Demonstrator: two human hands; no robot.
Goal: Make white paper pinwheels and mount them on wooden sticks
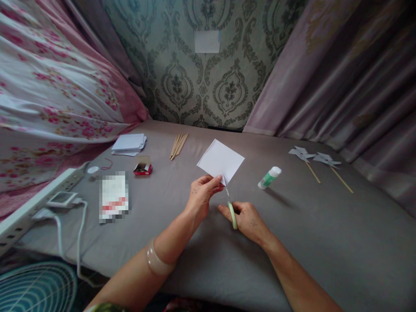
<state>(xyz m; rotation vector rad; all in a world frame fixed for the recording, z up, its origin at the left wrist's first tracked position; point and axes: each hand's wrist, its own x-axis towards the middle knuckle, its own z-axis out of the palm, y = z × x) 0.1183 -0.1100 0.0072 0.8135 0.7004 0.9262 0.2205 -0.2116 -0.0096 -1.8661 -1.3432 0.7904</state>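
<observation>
My left hand (203,193) pinches a white square sheet of paper (221,159) near its lower corner, holding it up over the grey cloth surface. In my right hand (248,219) is a pair of scissors (232,212) with pale green handles. The scissor blades meet the paper's lower corner, close to my left fingertips. How far they reach into the paper is hard to see. A glue stick (269,177) with a green label stands to the right of the paper.
Two paper pinwheels (302,154) on sticks lie at the right. Behind the hands are several wooden sticks (178,146), a stack of white paper (129,144) and a small red box (142,168). A power strip (48,201) with cables runs along the left edge, near a blurred packet (113,197).
</observation>
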